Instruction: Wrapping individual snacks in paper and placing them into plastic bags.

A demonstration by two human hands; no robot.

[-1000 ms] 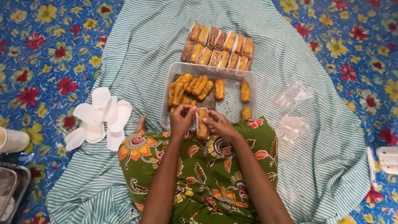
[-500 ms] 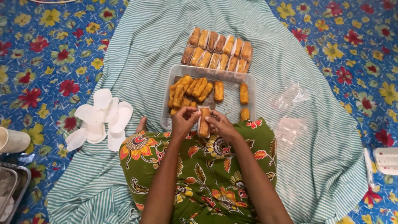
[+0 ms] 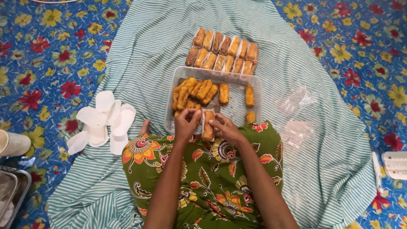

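Resting between both hands, golden-brown fried roll [image 3: 208, 127] in white wrapper.

Probably a home floor: a blue floral mat [image 3: 51, 55] under a striped green cloth [image 3: 144, 51], fried snacks [image 3: 199, 91] in a tray [image 3: 237, 111].

A: We get bright, even, soft light, no clear source. Shadows?

B: We see only faint ones, under the white paper pieces [image 3: 104, 123] and along the clear tray [image 3: 182, 74] rim.

A: Glare?

B: Mild shine on the clear plastic bags [image 3: 296, 101]. Focus holds sharp mid-frame; we note slight softness and wide-angle stretch at corners, metal tray [image 3: 15, 191] a bit blurred.
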